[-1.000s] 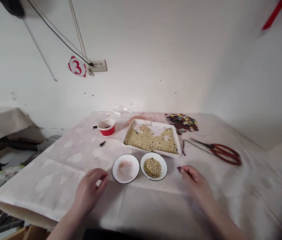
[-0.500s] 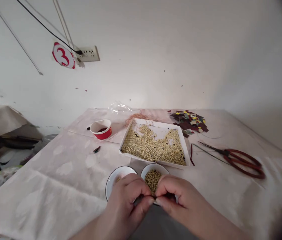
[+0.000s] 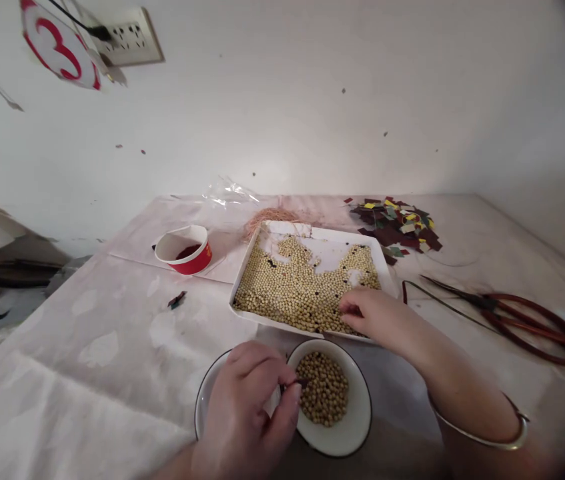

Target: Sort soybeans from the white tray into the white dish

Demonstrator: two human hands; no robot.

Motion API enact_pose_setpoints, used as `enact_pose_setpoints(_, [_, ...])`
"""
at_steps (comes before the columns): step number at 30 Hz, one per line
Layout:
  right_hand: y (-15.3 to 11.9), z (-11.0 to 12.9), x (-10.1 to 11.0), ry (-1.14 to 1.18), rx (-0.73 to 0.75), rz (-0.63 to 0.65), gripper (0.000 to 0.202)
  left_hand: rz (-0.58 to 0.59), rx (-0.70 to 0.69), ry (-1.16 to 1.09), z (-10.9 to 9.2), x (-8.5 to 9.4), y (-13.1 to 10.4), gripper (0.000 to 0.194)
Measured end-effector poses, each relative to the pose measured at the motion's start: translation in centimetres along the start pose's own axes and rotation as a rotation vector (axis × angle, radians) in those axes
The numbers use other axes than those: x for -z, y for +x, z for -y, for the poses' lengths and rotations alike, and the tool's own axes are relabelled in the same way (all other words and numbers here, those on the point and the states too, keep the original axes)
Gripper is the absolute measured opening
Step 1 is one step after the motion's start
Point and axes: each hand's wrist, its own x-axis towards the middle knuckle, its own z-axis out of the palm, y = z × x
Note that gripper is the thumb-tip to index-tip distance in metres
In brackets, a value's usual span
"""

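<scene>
My left hand [image 3: 257, 403] is closed in a pinch on a small dark scrap [image 3: 301, 383], held at the edge of a white bowl [image 3: 357, 427] of round, yellow-brown bean-like grains [image 3: 323, 393]. Beneath that hand a second white bowl [image 3: 203, 400] is mostly covered. My right hand [image 3: 369, 310] reaches over the near right part of a white tray [image 3: 249, 313] spread with pale round grains [image 3: 287, 287] and a few dark bits. Its thumb and fingers are curled together at the grains; whatever is between the tips is hidden.
A red-and-white paper cup [image 3: 195, 261] with dark red contents stands back left. Large red-handled scissors [image 3: 527, 323] and a dark cord [image 3: 455, 305] lie right. Behind are coloured scraps [image 3: 397, 223], reddish fibres [image 3: 272, 217] and clear plastic [image 3: 229, 190]. A dark scrap [image 3: 177, 300] lies left.
My right hand has parted from my left and moved up and right to the tray. My left hand stays over the bowls with the dark scrap. The view has tilted down and come closer.
</scene>
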Motion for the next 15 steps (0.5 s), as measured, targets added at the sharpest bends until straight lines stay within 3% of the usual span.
enact_pose_setpoints(4, [0.39, -0.45, -1.01, -0.059, 0.034, 0.052, 0.009, 0.032, 0.019, 0.027, 0.42, -0.03, -0.11, 0.004])
enact_pose_setpoints(10, [0.41, -0.32, -0.88, -0.084, 0.035, 0.098, 0.013, 0.051, 0.039, -0.022, 0.07, 0.19, -0.1, 0.007])
enact_pose_setpoints(15, [0.35, -0.14, -0.97, -0.083, 0.041, 0.094, 0.004, 0.066, 0.038, -0.06, -0.29, 0.17, -0.24, 0.007])
